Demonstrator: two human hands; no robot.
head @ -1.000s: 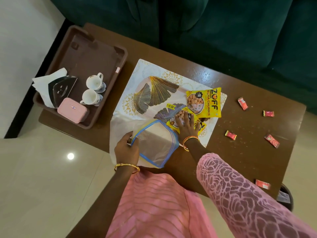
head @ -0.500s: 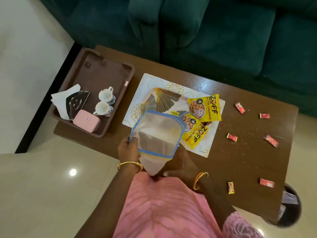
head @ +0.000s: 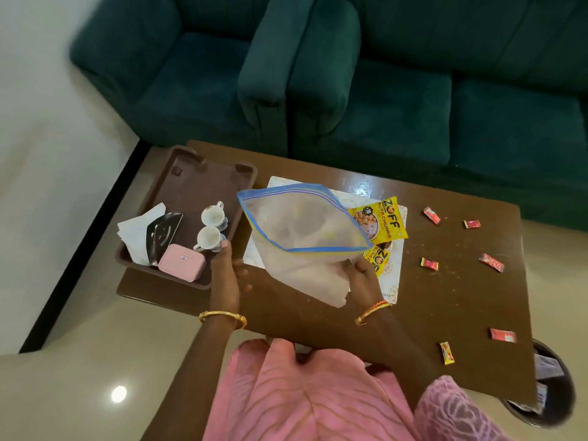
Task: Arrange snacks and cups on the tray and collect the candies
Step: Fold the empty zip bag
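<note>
Candies lie scattered on the surface at my right, and the zip bag, a moment ago in my left hand, now hangs gripped by my right hand, left one open, so collecting can begin.

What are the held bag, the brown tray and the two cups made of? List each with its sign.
Bag: thin, see-through plastic film that sags, with a blue zip strip.
Tray: likely moulded plastic, matte brown, with rounded corners.
Cups: probably glazed ceramic, glossy white with small handles.
</note>
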